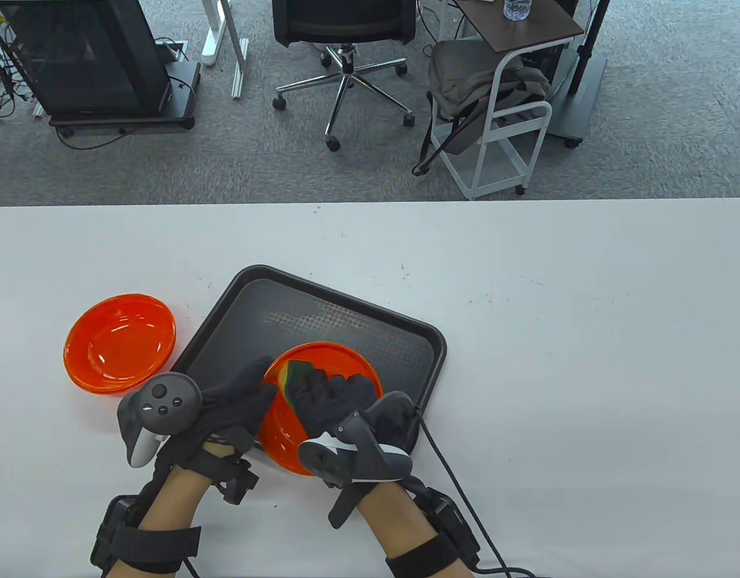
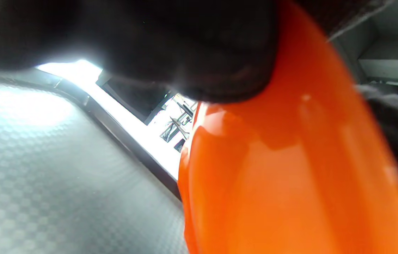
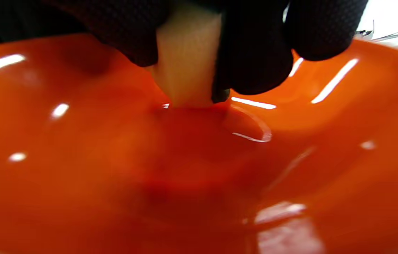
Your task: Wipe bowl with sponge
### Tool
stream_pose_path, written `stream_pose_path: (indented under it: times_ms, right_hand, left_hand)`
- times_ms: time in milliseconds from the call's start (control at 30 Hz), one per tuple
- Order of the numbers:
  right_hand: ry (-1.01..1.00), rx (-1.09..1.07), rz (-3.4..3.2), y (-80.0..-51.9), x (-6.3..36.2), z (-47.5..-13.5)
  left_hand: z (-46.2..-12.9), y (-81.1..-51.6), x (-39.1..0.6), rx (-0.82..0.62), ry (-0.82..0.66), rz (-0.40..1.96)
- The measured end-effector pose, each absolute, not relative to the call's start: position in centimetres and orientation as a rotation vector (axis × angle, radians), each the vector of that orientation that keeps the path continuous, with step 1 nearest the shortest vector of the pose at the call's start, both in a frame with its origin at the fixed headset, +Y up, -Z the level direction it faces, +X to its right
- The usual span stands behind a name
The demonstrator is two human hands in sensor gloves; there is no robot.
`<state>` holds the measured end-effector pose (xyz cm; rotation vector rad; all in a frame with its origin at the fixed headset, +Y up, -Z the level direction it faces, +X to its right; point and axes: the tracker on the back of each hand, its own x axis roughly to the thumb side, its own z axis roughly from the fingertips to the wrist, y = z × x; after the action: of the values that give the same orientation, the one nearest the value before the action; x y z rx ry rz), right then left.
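Observation:
An orange bowl [image 1: 339, 358] sits tilted on the near edge of a dark tray [image 1: 345, 313]. My left hand [image 1: 237, 394] grips the bowl's left rim; the bowl's outside [image 2: 290, 176] fills the left wrist view. My right hand [image 1: 330, 394] holds a yellow and green sponge [image 1: 292, 373] and presses it against the inside of the bowl. In the right wrist view the sponge [image 3: 186, 70] sits between my gloved fingers [image 3: 255, 53] and touches the bowl's glossy inner surface [image 3: 149, 169].
A second orange bowl [image 1: 120, 343] stands on the white table [image 1: 586, 361] left of the tray. A cable [image 1: 460, 481] runs from my right wrist over the table. Chairs and a cart stand beyond the far edge.

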<state>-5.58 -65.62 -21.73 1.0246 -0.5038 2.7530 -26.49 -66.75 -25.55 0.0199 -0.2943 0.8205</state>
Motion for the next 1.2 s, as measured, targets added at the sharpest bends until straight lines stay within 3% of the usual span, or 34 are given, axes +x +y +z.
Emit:
stream_pose_path:
  times_ms: [333,667,1200]
  right_hand:
    - [-0.316,1.200,2.603,-65.7,-7.1,-20.8]
    - [-0.199,1.240,2.853,-64.5,-6.9,-20.3]
    - [-0.643,0.975,2.892,-62.7,-2.3,-21.3]
  left_hand:
    - [-25.5,-66.5,-27.6,0.146,-0.227,0.829]
    - [-26.1,-66.6,-30.3,0.178,-0.127,0.922]
    - [-26.5,-67.6,-32.3,0.162,-0.031,1.137]
